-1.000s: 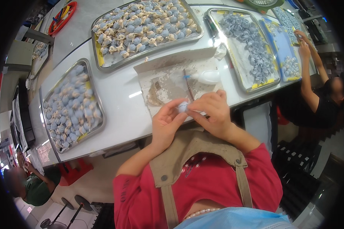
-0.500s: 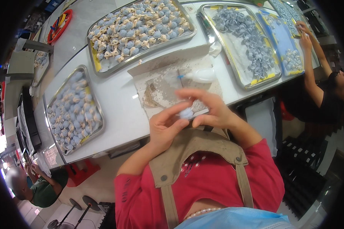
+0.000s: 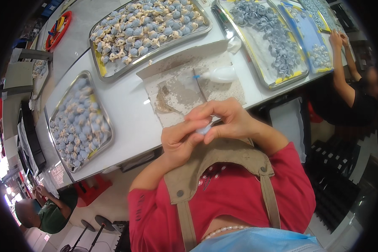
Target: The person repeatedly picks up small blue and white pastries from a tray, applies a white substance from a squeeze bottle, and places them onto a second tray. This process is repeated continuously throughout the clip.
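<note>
Close in front of my chest, both hands meet around a small pale-blue piece (image 3: 203, 129), mostly hidden by the fingers. My left hand (image 3: 179, 138) pinches it between thumb and fingers. From the other side my right hand (image 3: 227, 119) closes on it with thumb and forefinger. Just beyond the hands lies a stained, flattened cardboard sheet (image 3: 155, 77) with a raised back edge. On it rests a white squeeze bottle (image 3: 222, 75) with a blue tip, lying on its side. A thin dark stick (image 3: 199, 88) lies beside the bottle's tip.
A large metal tray (image 3: 149, 33) of blue-and-cream figures stands at the back. A smaller tray (image 3: 80, 126) of similar pieces is at left. Right of the cardboard, another tray (image 3: 277, 46) holds grey-blue cup-like pieces. Co-workers sit at far right (image 3: 344, 92) and lower left (image 3: 54, 210).
My right hand has come down and its raised fingers have closed onto the pale-blue piece. Both hands are now pressed together around it. The view has shifted slightly.
</note>
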Demonstrator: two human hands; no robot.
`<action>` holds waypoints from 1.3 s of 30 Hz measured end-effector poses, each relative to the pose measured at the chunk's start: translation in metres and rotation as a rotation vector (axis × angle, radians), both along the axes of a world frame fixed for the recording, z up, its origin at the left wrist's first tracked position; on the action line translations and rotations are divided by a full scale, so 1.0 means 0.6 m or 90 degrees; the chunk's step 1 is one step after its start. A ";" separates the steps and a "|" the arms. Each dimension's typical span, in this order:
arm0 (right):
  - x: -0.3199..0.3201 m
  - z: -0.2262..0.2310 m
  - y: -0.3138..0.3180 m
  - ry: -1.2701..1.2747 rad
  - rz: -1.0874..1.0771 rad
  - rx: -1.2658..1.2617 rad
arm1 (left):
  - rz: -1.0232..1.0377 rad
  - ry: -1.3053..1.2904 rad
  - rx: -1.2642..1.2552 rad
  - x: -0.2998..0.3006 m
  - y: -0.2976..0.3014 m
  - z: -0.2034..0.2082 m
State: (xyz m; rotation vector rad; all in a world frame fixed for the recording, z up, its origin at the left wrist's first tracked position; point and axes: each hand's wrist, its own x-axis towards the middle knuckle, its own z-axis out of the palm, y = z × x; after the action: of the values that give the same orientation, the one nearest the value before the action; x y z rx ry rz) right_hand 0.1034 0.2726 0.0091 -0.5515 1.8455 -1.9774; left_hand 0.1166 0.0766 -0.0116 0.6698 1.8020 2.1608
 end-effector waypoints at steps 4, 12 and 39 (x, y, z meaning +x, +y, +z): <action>-0.011 0.006 -0.011 0.023 0.008 0.004 | -0.007 -0.013 -0.004 0.000 -0.017 0.003; -0.002 -0.010 -0.070 0.009 -0.052 -0.011 | 0.060 -0.082 -0.011 0.001 -0.059 0.010; -0.058 -0.071 0.092 0.334 -0.373 0.526 | 0.402 0.356 -0.616 -0.305 -0.177 -0.026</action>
State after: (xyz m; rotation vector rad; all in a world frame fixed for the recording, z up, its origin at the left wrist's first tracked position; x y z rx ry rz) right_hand 0.0683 0.3280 -0.0336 -0.2852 3.1700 -1.1559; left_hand -0.0667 -0.0295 -0.0272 0.4943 3.3026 1.0342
